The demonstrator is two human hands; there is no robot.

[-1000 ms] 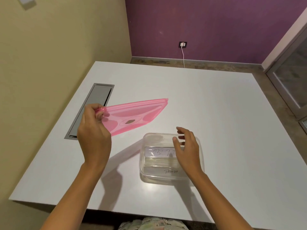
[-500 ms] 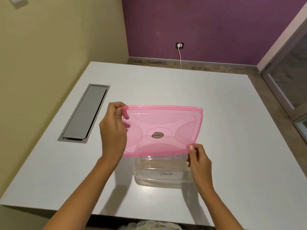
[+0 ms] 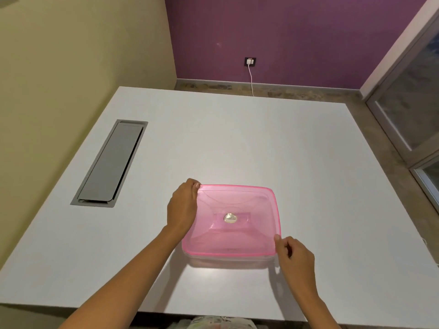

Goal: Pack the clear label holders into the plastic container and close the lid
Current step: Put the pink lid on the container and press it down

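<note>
Pink lid (image 3: 231, 222) flat on container (image 3: 228, 259); left hand (image 3: 181, 207), right hand (image 3: 295, 256) gripping opposite corners

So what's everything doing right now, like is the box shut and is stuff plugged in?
Pink lid: lying flat on top of the container; whether it is snapped shut cannot be told.
Clear container: upright on the table, covered by the lid.
Left hand: gripping the lid's far left corner.
Right hand: pinching the lid's near right corner.
Grey table hatch: flap closed.
Wall socket: white plug in, cable hanging down.
</note>
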